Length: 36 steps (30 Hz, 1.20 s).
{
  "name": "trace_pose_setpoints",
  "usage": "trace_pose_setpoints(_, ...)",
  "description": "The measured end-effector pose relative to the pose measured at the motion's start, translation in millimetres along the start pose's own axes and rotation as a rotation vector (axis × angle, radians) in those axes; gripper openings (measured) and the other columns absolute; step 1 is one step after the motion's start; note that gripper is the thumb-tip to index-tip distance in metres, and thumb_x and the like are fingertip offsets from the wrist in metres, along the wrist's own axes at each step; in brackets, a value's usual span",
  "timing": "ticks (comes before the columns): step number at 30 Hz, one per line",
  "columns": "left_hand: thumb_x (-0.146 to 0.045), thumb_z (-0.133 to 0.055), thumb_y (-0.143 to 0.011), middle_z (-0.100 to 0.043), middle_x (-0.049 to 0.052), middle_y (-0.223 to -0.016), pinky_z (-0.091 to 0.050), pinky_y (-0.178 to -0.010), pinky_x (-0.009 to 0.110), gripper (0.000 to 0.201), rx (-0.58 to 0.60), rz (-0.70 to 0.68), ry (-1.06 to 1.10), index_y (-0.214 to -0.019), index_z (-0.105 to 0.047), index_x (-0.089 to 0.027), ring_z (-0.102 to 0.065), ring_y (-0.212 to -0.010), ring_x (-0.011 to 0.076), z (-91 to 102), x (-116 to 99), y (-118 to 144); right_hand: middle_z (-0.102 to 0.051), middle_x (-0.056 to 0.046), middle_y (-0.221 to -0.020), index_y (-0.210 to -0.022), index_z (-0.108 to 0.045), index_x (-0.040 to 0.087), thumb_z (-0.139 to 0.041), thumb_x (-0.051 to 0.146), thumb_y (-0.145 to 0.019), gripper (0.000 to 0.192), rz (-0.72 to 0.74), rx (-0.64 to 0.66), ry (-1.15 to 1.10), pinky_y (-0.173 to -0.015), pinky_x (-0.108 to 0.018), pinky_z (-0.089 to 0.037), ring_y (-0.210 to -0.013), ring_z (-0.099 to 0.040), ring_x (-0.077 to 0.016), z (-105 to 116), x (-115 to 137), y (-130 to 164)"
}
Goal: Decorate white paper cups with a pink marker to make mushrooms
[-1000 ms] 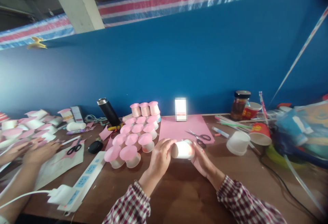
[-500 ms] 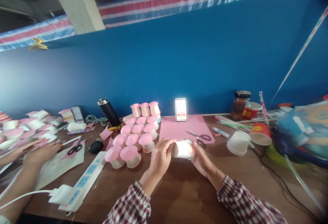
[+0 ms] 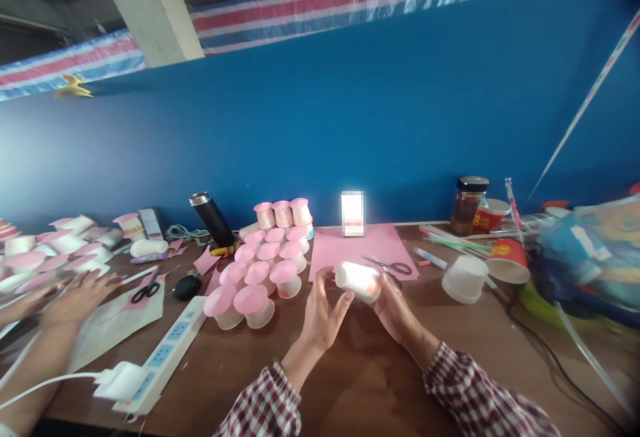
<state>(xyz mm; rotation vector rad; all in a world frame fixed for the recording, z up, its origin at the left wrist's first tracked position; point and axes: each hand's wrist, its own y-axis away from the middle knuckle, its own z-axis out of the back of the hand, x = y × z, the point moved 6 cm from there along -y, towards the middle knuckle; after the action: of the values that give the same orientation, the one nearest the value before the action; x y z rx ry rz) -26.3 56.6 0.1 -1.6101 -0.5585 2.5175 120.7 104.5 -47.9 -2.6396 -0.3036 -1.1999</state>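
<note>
One head-worn camera looks forward and down, close over the brown table [image 3: 350, 370], facing the blue wall [image 3: 350, 124].

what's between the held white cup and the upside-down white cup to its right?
In the head view, scissors lie on the edge of the pink paper sheet between the white cup and the upturned white cup; otherwise bare table.

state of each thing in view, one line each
small white plastic cup: on its side, held above the table
left hand: open, fingertips on the cup
right hand: gripping the cup
pink-topped white cups: upside down, clustered
white paper cup: upside down
red paper cup: tipped over
dark glass jar: lidded, upright
silver scissors: lying on pink sheet
</note>
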Motion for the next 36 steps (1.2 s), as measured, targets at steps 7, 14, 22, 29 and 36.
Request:
trace_pose_setpoints(7,-0.04,-0.061,-0.081,-0.061,0.01,-0.108,-0.049,-0.086,0.036,0.042,0.018,0.05,0.265,-0.114,-0.046,-0.017,-0.061,-0.098,0.0214,-15.9,11.9,-2.3,-0.067,-0.005,-0.114,-0.108,-0.063,0.023,-0.059,0.05,-0.085,0.035,-0.003,0.007,0.017,-0.092,-0.038,-0.047,-0.108,-0.06,-0.0239,-3.0,1.0,1.1)
trace_pose_setpoints(14,-0.042,-0.061,-0.081,-0.063,0.007,-0.099,-0.048,-0.083,0.034,0.038,-0.036,0.058,0.27,-0.109,-0.052,-0.017,-0.061,-0.093,0.0204,-15.5,15.1,-3.7,-0.066,-0.006,-0.116,-0.11,-0.061,0.025,-0.058,0.05,-0.086,0.035,-0.012,0.038,0.021,-0.092,-0.04,-0.048,-0.112,-0.058,-0.0248,-6.8,3.0,2.4)
trace_pose_setpoints(22,-0.042,-0.059,-0.083,-0.064,0.008,-0.106,-0.047,-0.089,0.034,0.039,-0.056,0.172,0.482,-0.112,-0.054,-0.016,-0.06,-0.099,0.021,-16.1,22.3,-3.4,-0.066,-0.007,-0.117,-0.113,-0.059,0.026,-0.061,0.052,-0.083,0.04,-0.033,0.023,0.076,-0.091,-0.044,-0.048,-0.108,-0.061,-0.0257,2.0,-5.3,2.4)
trace_pose_setpoints(29,-0.04,-0.062,-0.082,-0.062,0.009,-0.121,-0.042,-0.1,0.036,0.045,-0.082,0.246,0.581,-0.121,-0.056,-0.018,-0.055,-0.116,0.0234,-15.0,25.6,0.1,-0.06,-0.004,-0.125,-0.115,-0.058,0.029,-0.064,0.044,-0.082,0.037,0.005,0.016,0.147,-0.092,-0.041,-0.048,-0.111,-0.058,-0.0234,2.4,-3.7,5.5)
trace_pose_setpoints(36,-0.043,-0.066,-0.078,-0.063,0.011,-0.116,-0.048,-0.091,0.036,0.051,-0.102,0.306,0.735,-0.121,-0.053,-0.018,-0.058,-0.111,0.0237,-19.4,33.1,0.8,-0.057,-0.003,-0.129,-0.117,-0.06,0.031,-0.069,0.039,-0.079,0.04,0.089,-0.066,0.333,-0.104,-0.042,-0.039,-0.124,-0.048,-0.0242,10.6,1.2,6.8)
